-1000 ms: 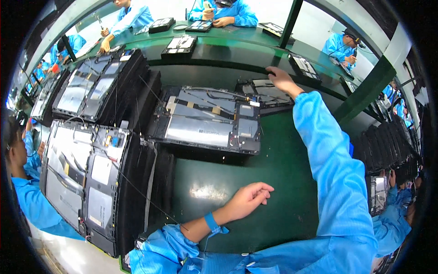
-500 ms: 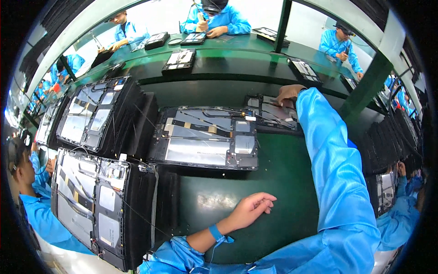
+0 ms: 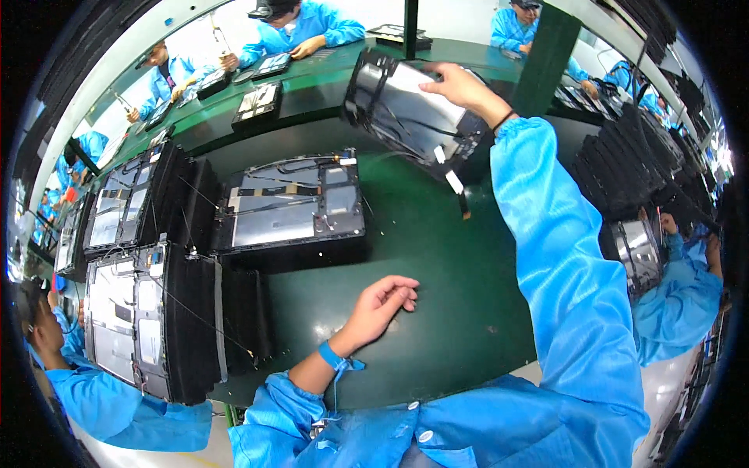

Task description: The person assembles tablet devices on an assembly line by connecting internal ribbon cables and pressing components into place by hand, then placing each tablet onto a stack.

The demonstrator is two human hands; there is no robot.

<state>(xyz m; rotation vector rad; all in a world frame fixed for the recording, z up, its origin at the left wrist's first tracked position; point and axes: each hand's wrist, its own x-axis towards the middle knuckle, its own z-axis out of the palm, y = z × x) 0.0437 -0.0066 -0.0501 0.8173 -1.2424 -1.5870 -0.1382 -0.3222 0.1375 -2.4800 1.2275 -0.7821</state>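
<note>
My right hand (image 3: 462, 86) is at the far side of the green bench, closed on an opened tablet (image 3: 413, 117). This dark frame has silver battery panels, and it is tilted and slightly blurred. White tabs and a dark ribbon strip (image 3: 466, 209) dangle off its near corner. The fingers under its edge are hidden. Nothing is in my left hand (image 3: 384, 306), which lies near the bench's front with loosely curled, parted fingers. A blue band (image 3: 331, 356) circles its wrist. Left of it stands a stack of similar opened tablets (image 3: 125, 320).
Another opened tablet (image 3: 289, 199) lies at left centre on a dark stack. More stacks (image 3: 125, 199) stand behind on the left. A green post (image 3: 546, 66) rises at the far right. Dark stacked frames (image 3: 632, 168) are at right. Co-workers in blue sit around.
My right hand has taken hold of the opened tablet and lifted and tilted it from the back of the bench. The view has shifted; my left hand keeps its pose.
</note>
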